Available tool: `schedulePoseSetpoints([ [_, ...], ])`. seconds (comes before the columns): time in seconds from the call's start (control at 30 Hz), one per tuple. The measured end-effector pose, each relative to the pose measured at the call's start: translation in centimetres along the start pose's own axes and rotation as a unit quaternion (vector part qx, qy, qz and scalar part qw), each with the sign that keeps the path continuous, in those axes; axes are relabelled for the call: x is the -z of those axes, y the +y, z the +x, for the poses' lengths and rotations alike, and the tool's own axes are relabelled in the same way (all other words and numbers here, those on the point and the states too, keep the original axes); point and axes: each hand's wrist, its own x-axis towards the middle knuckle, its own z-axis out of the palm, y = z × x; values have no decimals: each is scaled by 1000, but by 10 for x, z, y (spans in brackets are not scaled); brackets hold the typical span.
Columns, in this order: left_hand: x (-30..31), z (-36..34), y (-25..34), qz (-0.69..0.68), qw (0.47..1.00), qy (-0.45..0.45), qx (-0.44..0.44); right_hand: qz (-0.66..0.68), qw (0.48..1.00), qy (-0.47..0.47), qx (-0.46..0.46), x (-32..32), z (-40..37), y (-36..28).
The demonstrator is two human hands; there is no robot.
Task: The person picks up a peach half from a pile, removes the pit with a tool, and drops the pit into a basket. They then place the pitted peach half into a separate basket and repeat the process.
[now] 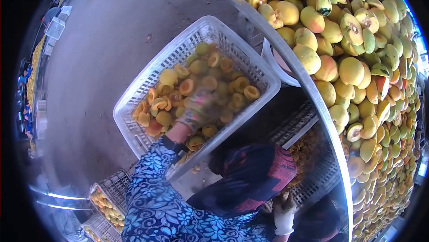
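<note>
My left hand [199, 110], in a patterned glove with a dark band at the wrist, reaches into a white plastic basket [149, 70] of pitted peach halves [169, 77]. Motion smears its fingers, which overlap the fruit in the middle of the basket. Low in the view, my right hand [283, 213] wears a pale, soiled glove. Its fingers look curled in beside a dark cloth with a red patterned edge [282, 168]; what they hold is too unclear to name.
A metal-rimmed table [308, 90] heaped with cut peaches [351, 71] curves along the right. Beneath it, a crate [319, 177] stands near small brown pieces [304, 154]. More crates of fruit [107, 208] stand at lower left. Concrete floor [98, 63] lies beyond the basket.
</note>
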Motion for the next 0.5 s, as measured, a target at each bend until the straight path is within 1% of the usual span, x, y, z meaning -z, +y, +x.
schedulePoseSetpoints([
  [0.07, 29, -10, -34, 66, 991, 74, 94, -17, 1000, -13, -11, 6, -4, -20],
  [0.1, 27, -18, -55, 96, 983, 94, 122, -29, 999, -22, -23, 6, -4, -32],
  [0.13, 23, -19, -68, 121, 976, 115, 141, -16, 1000, -14, -14, 1, -3, -42],
  [0.17, 20, -15, -61, 121, 981, 45, 145, -3, 1000, 8, -7, 1, -7, -48],
  [0.2, 15, -17, -49, 121, 983, -28, 135, -18, 1000, -15, -6, 0, -7, -33],
  [0.23, -23, -34, -69, 122, 988, 25, 91, -122, 992, 20, 15, -3, -13, -28],
  [0.27, -75, -40, -71, 111, 989, 83, 48, -169, 985, 16, 44, 0, -16, -21],
  [0.3, -46, -38, -37, 46, 992, 11, 113, -213, 974, 7, 75, 5, -16, -21],
  [0.33, -76, -44, -55, 61, 992, 60, 92, -209, 975, 46, 59, 12, -19, -28],
  [0.37, -37, -36, -32, -33, 991, -55, 119, -145, 987, 57, 35, 20, -26, -38],
  [0.4, 12, -38, -16, -115, 966, -175, 151, -79, 995, 59, 18, 24, -33, -42],
  [0.43, 21, -46, -29, -226, 937, -228, 134, -70, 995, 75, 12, 26, -37, -37],
  [0.47, 31, -50, -52, -330, 894, -278, 120, -56, 995, 74, 24, 29, -40, -28],
  [0.5, 61, -45, -64, -167, 966, -186, -68, -44, 996, 69, 37, 33, -43, -23],
])
